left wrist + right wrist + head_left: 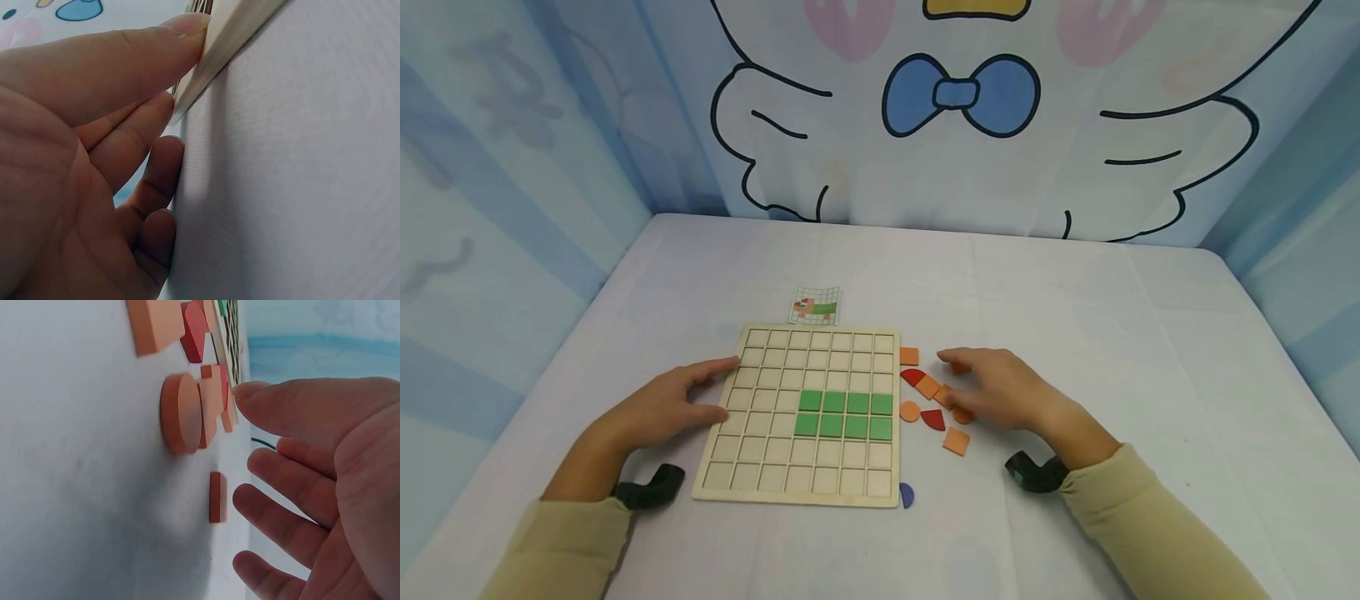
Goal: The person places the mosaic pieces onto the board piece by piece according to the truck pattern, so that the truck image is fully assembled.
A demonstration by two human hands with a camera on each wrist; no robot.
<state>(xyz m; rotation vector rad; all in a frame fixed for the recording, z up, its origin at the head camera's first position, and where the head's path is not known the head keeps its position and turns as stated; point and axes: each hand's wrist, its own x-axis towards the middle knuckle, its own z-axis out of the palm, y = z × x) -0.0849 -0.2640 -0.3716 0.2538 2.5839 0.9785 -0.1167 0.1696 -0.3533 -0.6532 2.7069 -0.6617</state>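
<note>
A pale wooden grid board [842, 481] lies on the table, with two rows of green square tiles [833, 402] set in its right half. My left hand [658, 406] touches the board's left edge with its thumb [181, 44] and fingertips. Beside the board's right edge, my right hand [1011, 387] hovers over loose pieces, its fingers [275, 519] spread and loosely bent, holding nothing. Those pieces include orange squares [956, 441], an orange disc [910, 411] and red quarter-rounds [933, 419]. Part of the pile is hidden under the right hand in the head view.
A small card [815, 306] with a gridded picture lies just beyond the board's far edge. A blue half-round piece [907, 495] sits at the near right corner. Patterned curtains [958, 175] hang behind the white table [1150, 333] and at both sides.
</note>
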